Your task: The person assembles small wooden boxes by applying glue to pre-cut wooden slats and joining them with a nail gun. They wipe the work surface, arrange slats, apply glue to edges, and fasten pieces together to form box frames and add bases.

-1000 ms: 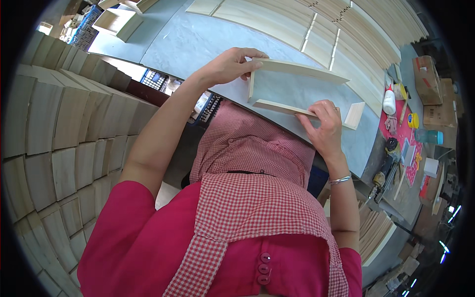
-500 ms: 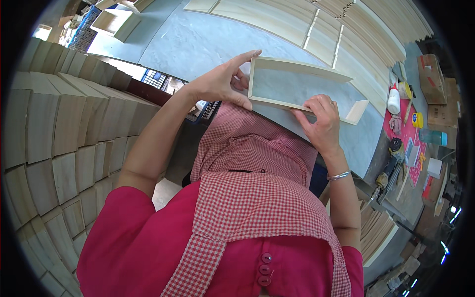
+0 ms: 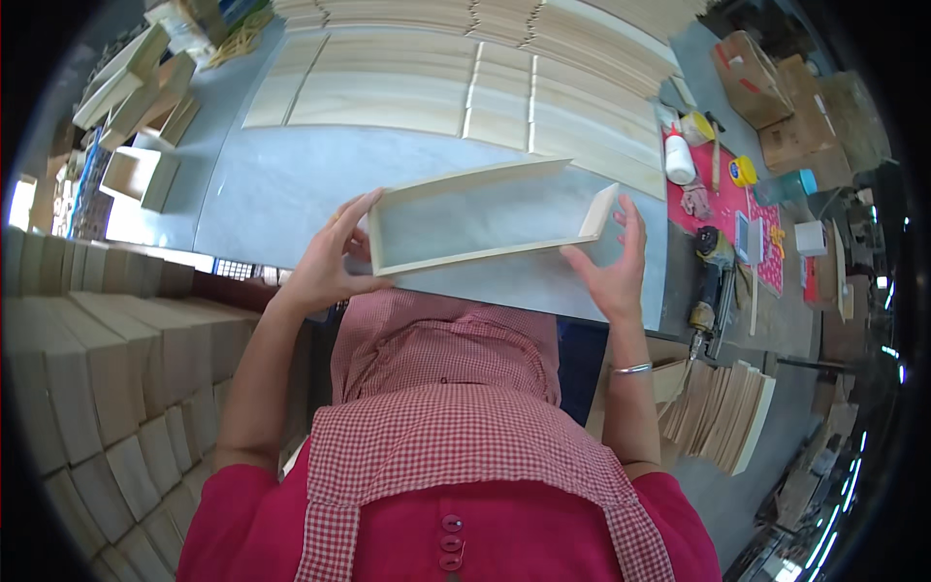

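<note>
A thin wooden frame (image 3: 475, 255) of pale strips stands on edge on the grey marbled tabletop. Its far long strip (image 3: 475, 180) does not touch the right short strip (image 3: 598, 211); a gap shows at that corner. My left hand (image 3: 335, 252) clasps the left short end, fingers at the far corner and thumb by the near one. Around the right near corner curls my right hand (image 3: 616, 257), thumb against the near long strip and fingers beside the short strip's outer face.
Rows of wooden slats (image 3: 388, 87) cover the table's far side. To the right lie a white glue bottle (image 3: 679, 160), a yellow-lidded jar (image 3: 743, 172), a hammer (image 3: 716, 155) and a nail gun (image 3: 713, 281). Stacked boards (image 3: 107, 359) rise at left; open boxes (image 3: 141, 177) stand far left.
My right hand has slid from the middle of the near strip to the right corner. The frame has turned slightly, its right end swinging away from me. The view has shifted too.
</note>
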`<state>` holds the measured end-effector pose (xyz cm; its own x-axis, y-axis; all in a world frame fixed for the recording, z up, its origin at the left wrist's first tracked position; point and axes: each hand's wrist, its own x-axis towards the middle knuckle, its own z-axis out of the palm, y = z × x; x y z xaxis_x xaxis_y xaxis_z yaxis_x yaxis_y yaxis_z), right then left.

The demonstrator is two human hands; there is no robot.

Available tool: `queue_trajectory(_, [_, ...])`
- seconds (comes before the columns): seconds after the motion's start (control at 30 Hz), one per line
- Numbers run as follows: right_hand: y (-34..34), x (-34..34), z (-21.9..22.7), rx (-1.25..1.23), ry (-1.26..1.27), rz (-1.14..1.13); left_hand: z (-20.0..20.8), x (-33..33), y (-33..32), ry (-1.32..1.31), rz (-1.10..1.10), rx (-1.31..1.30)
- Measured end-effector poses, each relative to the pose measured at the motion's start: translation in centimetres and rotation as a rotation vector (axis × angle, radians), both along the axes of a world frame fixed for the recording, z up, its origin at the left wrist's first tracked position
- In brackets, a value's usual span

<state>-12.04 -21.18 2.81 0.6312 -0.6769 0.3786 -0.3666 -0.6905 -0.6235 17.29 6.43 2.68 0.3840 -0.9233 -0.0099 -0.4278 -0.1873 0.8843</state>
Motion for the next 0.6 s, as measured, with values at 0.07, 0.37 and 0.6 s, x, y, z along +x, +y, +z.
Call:
queue_trajectory(0.07, [-2.3, -2.3, -0.7, 0.172, 0.128, -0.006, 0.1, -0.2, -0.2, 0.027, 0.003, 0.005])
queue_trajectory(0.37, [-7.5, 1.7, 0.8, 0.542, 0.246, 0.335, -0.3, 0.6, 0.0, 0.037, 0.007, 0.042])
queue_trajectory(0.6, [-8.1, 2.8, 1.1, 0.631, 0.249, 0.452, 0.4, 1.2, 0.2, 0.03, 0.004, 0.108])
